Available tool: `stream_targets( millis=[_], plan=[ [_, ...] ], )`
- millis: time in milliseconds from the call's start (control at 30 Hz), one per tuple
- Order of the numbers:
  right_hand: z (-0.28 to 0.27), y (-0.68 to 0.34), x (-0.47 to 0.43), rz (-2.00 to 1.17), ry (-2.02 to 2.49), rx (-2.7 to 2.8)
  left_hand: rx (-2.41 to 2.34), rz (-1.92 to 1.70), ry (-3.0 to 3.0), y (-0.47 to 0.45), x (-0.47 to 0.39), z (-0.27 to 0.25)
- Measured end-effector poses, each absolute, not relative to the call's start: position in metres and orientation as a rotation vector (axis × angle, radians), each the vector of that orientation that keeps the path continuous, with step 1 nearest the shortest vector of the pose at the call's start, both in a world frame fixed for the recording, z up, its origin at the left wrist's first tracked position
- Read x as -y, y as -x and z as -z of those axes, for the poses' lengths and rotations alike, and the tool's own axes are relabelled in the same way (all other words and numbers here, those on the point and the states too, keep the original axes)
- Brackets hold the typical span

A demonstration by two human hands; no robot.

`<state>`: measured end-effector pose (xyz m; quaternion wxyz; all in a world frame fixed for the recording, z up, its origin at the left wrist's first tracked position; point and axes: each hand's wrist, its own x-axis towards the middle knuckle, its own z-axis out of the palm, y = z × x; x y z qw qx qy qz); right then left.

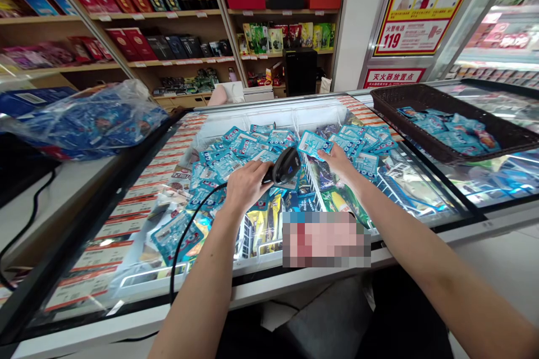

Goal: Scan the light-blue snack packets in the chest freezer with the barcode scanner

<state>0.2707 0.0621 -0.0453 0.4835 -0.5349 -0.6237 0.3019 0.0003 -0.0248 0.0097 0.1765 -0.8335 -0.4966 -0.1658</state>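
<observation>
My left hand (247, 183) is wrapped round the handle of a black barcode scanner (287, 166), whose cable (182, 241) hangs down over the freezer's front edge. Pinched in my right hand (337, 161) is a blue snack packet (312, 145), held just right of the scanner head. Many similar blue packets (229, 165) lie in a loose pile on the glass top of the chest freezer (138, 201), and more (366, 140) lie beyond my right hand. Through the glass, white wire baskets with frozen goods show below.
A brown woven basket (429, 142) with more blue packets stands at the right. On the left lies a clear plastic bag (96, 114) full of blue packets. Shelves (164, 15) with boxes and bottles line the back. A blurred patch covers part of the front.
</observation>
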Motion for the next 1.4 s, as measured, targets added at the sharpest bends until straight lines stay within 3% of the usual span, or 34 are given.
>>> stream_targets(
  millis=[400,833,1033,1400],
  plan=[
    [0.039,-0.277,-0.062,-0.602,1.405,1.556,1.493,0.569,2.227,0.01,0.024,-0.009],
    [0.02,-0.283,-0.036,0.343,1.706,1.788,1.507,0.647,2.122,0.015,0.02,-0.005],
    [0.026,-0.278,-0.039,0.283,1.46,2.181,1.502,0.628,2.123,0.015,0.019,-0.004],
    [0.032,-0.291,-0.049,0.361,1.598,2.043,1.579,0.613,2.075,0.018,0.02,-0.006]
  ],
)
